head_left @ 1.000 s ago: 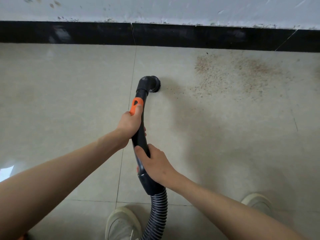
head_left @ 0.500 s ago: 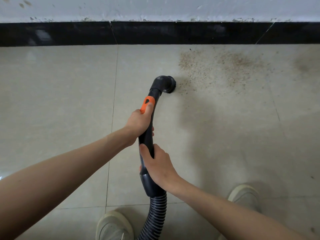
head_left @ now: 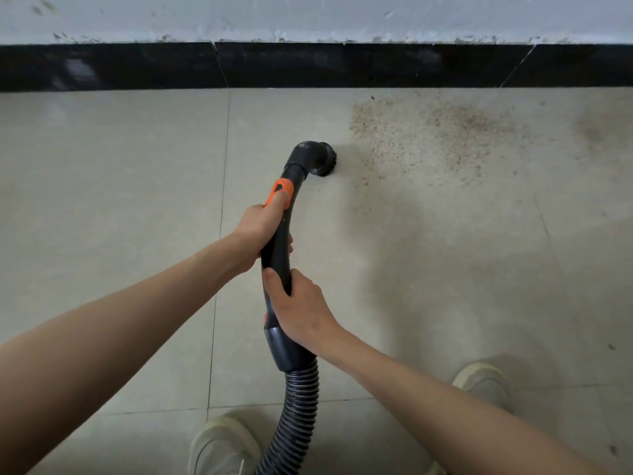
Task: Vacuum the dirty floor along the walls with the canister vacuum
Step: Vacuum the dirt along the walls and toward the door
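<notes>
Head view, single frame. I log the left hand (head_left: 262,231) first: fingers and thumb curled fully round the upper part of the curved black plastic vacuum handle tube (head_left: 275,248), with the index finger lying up against the orange plastic slider collar (head_left: 281,193) on that tube. The right hand (head_left: 301,308) sits just below it, toward 6 o'clock, also wrapped round the same tube, thumb across the top, just above the wider black cuff where the tube ends. Both grips are closed tight on the tube; the two hands are near each other but I see a short bare stretch of tube between them.

From the cuff, the black ribbed flexible hose (head_left: 296,416) runs down toward 6 o'clock and leaves the frame between two pale canvas shoes (head_left: 221,443).

At 12 o'clock from the left hand the tube bends to the right into a round black brush nozzle (head_left: 325,161), bristles turned toward 3 o'clock and down on the beige glossy tiled floor (head_left: 113,173). Just beside the nozzle, at 2 to 3 o'clock, lies a patch of brown gritty dirt (head_left: 431,135); I cannot tell whether the bristles touch its edge. The patch reaches up to the black glossy skirting strip (head_left: 308,65), with the scuffed white wall (head_left: 308,15) above it.
</notes>
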Demonstrator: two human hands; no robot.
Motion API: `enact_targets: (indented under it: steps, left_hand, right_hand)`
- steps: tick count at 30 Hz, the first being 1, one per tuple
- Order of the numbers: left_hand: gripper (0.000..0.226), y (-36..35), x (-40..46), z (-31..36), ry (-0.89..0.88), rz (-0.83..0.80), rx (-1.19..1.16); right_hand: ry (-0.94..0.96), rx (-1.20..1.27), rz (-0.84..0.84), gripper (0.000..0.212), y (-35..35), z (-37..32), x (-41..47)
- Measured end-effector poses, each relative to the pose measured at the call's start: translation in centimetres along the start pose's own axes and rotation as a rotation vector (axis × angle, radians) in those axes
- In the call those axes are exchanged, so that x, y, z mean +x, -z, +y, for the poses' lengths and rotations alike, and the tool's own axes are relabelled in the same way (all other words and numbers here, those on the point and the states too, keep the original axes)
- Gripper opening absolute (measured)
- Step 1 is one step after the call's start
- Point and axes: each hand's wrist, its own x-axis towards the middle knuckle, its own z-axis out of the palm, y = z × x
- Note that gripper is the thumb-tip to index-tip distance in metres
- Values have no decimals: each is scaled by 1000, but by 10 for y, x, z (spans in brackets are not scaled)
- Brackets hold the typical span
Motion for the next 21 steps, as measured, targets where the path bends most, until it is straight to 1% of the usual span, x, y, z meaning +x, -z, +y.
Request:
enact_targets:
  steps: [4,9,14,17,19,21]
  left_hand:
    - [54,20,-10,-13,25,58,-24]
    - [54,22,-24,-26,29,62,33]
    - [46,2,-33,-30,4,19,76]
    - [46,-15,-35,-33,-14,-38,109]
    - [50,-25,-37,-32,-27,-79,158]
    - [61,-30,-40,-30,-19,-110,183]
  right_hand:
    - [-11,-37,-71,35,-17,-2,-5]
    - [-32,-16,-105,29,-23,5,-23]
    - [-72,33,-79,28,-11,16,-39]
    - [-118,90,-47,25,-2,24,-51]
    - [-143,121,-26,25,4,29,-56]
    - [-159,135,-17,24,8,31,-59]
